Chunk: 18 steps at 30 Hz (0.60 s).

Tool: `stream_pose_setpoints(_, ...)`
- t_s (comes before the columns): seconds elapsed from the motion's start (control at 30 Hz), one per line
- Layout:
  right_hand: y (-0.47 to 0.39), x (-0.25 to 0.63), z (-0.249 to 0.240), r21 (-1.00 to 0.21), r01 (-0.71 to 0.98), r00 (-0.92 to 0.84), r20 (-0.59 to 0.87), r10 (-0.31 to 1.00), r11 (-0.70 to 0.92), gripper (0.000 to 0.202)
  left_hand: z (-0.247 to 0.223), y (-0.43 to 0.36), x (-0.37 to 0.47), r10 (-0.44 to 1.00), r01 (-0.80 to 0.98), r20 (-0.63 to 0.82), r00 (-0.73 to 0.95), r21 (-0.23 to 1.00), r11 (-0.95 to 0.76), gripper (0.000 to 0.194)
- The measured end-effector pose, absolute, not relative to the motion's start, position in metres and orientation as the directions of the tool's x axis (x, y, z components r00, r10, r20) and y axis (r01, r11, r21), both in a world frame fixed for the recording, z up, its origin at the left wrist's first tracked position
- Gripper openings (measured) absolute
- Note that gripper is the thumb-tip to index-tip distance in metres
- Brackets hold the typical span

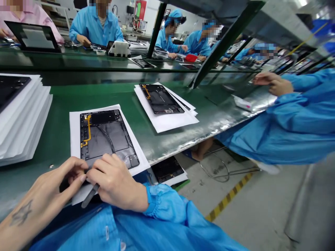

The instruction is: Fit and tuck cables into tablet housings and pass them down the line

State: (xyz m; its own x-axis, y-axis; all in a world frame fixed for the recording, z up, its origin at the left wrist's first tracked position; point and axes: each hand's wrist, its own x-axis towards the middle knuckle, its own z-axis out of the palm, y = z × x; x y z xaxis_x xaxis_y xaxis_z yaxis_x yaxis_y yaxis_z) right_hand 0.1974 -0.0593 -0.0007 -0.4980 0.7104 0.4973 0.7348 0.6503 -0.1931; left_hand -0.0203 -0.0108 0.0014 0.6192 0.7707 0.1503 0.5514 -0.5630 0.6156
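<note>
An open tablet shell (pixel 101 143) lies on a sheet of white paper (pixel 74 139), upon the green tabletop (pixel 110 92) directly before the person. An orange ribbon cable (pixel 89 129) runs down the shell's left side, and a black cable (pixel 106 134) curves across its middle toward the hands. The right hand (pixel 115 183) is closed around a grey tool (pixel 90 197), whose flat end projects below the fingers. The left hand (pixel 56 181) is partly curled just beside it, thumb and fingertips close together near the shell's near-left corner; whether it grips anything cannot be told. Both hands cover part of the shell's near edge. A second tablet shell (pixel 162 99) rests on papers farther off to the right, and a paper stack (pixel 24 129) stands at the left. At far right, a co-worker's hands (pixel 274 84) are brought together above the tabletop.
</note>
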Motion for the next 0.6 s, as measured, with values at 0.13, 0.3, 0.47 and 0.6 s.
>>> stream_pose_setpoints(0.13,-0.058,0.198,-0.005,-0.237,0.702,-0.505,0.498,0.705,0.671,0.009,0.006,-0.022,-0.013,0.804,0.540,0.195,0.561,0.650,-0.534,0.020)
stream_pose_setpoints(0.3,-0.057,0.198,-0.007,-0.417,0.629,-0.392,0.559,0.731,0.656,0.013,0.018,-0.034,-0.002,0.864,0.474,0.228,0.448,0.760,-0.446,0.016)
stream_pose_setpoints(0.47,-0.055,0.196,-0.005,-0.550,0.564,-0.296,0.562,0.772,0.617,0.013,0.017,-0.039,-0.002,0.891,0.461,0.300,0.342,0.772,-0.437,0.006)
stream_pose_setpoints(0.6,-0.056,0.196,-0.004,-0.529,0.570,-0.306,0.573,0.760,0.629,0.014,0.017,-0.041,-0.002,0.881,0.454,0.331,0.338,0.762,-0.461,0.006)
